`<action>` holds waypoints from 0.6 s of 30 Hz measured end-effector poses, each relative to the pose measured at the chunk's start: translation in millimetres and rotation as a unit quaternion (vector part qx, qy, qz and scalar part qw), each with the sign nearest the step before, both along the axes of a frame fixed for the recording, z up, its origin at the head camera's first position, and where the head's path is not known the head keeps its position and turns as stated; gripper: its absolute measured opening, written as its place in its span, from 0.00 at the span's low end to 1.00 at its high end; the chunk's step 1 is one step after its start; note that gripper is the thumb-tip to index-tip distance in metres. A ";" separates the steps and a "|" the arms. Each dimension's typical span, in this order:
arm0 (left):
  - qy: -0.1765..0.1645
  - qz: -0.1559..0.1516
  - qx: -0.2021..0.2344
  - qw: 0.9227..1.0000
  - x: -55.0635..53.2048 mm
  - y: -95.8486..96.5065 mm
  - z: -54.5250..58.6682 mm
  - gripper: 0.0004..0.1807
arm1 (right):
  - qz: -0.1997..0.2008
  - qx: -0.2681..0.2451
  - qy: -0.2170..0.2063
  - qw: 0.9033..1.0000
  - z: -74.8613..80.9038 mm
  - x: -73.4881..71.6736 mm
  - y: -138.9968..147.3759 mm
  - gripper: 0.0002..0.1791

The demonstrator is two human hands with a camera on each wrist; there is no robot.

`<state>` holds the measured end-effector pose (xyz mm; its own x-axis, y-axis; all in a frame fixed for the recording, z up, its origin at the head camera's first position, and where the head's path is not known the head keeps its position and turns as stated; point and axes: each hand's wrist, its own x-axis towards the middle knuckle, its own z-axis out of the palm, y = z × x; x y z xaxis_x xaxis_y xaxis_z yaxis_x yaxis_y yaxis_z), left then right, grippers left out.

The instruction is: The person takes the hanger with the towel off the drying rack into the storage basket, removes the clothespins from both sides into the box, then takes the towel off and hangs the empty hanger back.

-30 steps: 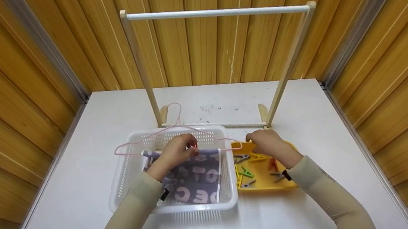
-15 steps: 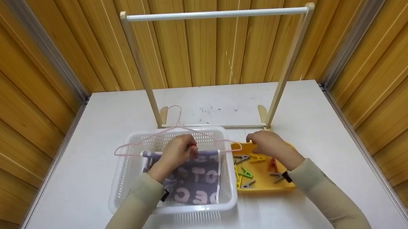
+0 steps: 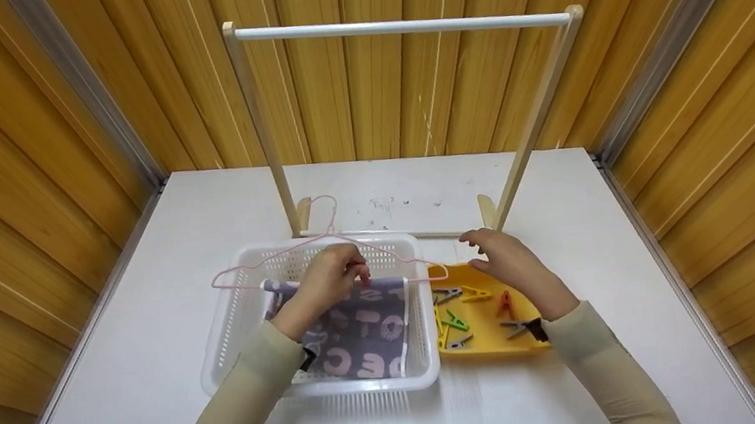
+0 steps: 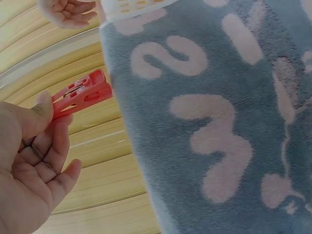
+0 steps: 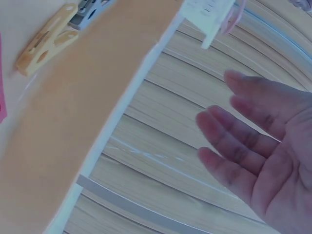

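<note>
Between thumb and fingertips, my left hand [image 3: 328, 272] pinches a red clothespin [image 4: 84, 93]. In the left wrist view its nose points at the top edge of a grey towel [image 4: 219, 136] with pale pink letters. That towel [image 3: 355, 342] is draped over the lower bar of a pink wire hanger [image 3: 331, 229], lying across a white basket [image 3: 366, 385]. My right hand [image 3: 510, 261] is held above the back of the yellow tray [image 3: 489, 329], fingers spread and holding nothing. Loose clothespins lie in the tray, among them a red clothespin [image 3: 505, 304] and a green clothespin [image 3: 456, 319].
Behind the basket and tray stands a wooden rack with a white top rod [image 3: 401, 25] and two side posts. A low crossbar [image 3: 414, 232] joins its feet on the white table [image 3: 506, 400]. Wood-plank walls [image 3: 381, 101] enclose the table at the back and both sides.
My right hand has lifted a little back and right over the tray, and its fingers have spread. The left hand with the clothespin shifts only slightly; hanger and towel stay put.
</note>
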<state>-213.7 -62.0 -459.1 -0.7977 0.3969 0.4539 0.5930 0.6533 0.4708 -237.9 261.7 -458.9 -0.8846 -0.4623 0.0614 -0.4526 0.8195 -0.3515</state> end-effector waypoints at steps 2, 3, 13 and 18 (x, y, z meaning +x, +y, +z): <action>0.007 -0.002 0.009 1.000 1.9 1.1 2.8 0.05 | 0.000 -0.015 0.013 1.000 3.1 4.1 -1.8 0.23; 0.010 -0.003 0.014 1.000 2.9 1.7 4.0 0.05 | 0.000 -0.022 0.019 1.000 5.0 6.4 -2.9 0.23; 0.051 -0.015 0.040 0.998 14.2 9.9 11.7 0.08 | 0.062 -0.100 0.098 0.988 14.2 24.1 -20.8 0.23; 0.069 -0.037 0.053 0.995 20.0 14.3 15.6 0.12 | 0.106 -0.153 0.172 0.967 11.0 28.3 -34.4 0.21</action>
<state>-193.7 -47.7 -443.5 -0.6948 0.3963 0.6002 0.7018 0.5562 0.4451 -209.6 227.3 -447.9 -0.6743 -0.5444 0.4989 -0.7328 0.5764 -0.3616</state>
